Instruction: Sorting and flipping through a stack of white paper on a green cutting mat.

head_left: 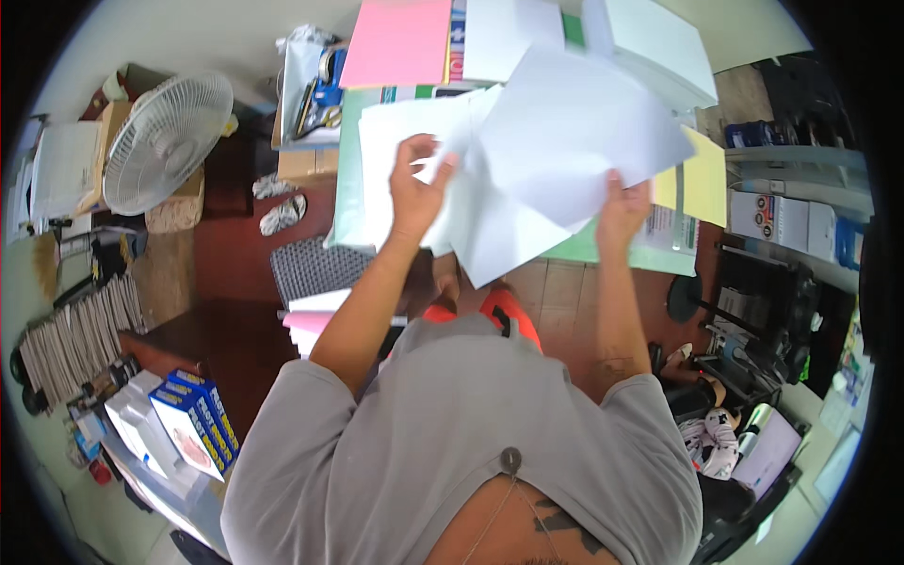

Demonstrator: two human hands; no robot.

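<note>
My right hand [624,212] pinches the near right edge of a large white sheet of paper [574,122], which is lifted and bent over the table. Below it, another white sheet [513,231] hangs down past the table's near edge. My left hand [419,188] is at the left side of these sheets, its thumb and curled fingers apart, with the thumb by the paper's edge. Under that hand lie more white sheets [386,127]. Part of the table behind the lifted sheet is hidden.
Pink paper [395,42], white stacks [659,42] and yellow paper [704,174] lie on the green-topped table [348,202]. A tray with scissors [330,118] and a tape dispenser [328,89] stands left. Farther left is a fan [168,141]; a grey woven seat [315,268] is nearer.
</note>
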